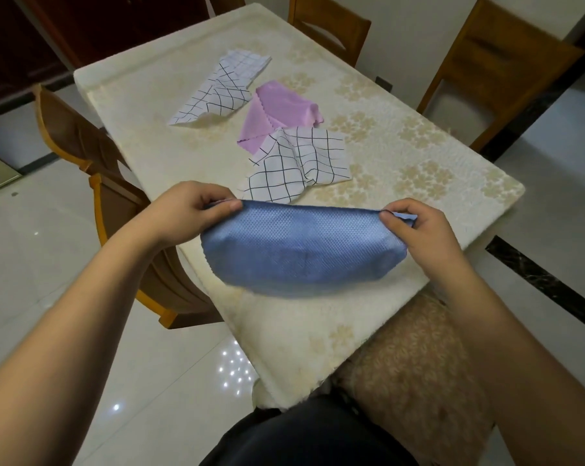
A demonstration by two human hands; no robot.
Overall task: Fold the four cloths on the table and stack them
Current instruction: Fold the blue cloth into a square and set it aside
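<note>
Here, blue cloth (pixel 301 250) between both hands.

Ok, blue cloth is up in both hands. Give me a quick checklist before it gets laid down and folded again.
1. Left hand pinching a top corner of the blue cloth: ok.
2. Right hand pinching the other top corner: ok.
3. Top edge taut between the hands: ok.
4. Lower edges lined up: cannot tell, the bottom is blurred.
5. Bare table beneath for laying it down: ok.
6. Near checked cloth, pink cloth, far checked cloth folded: not ok, all lie crumpled.
</note>
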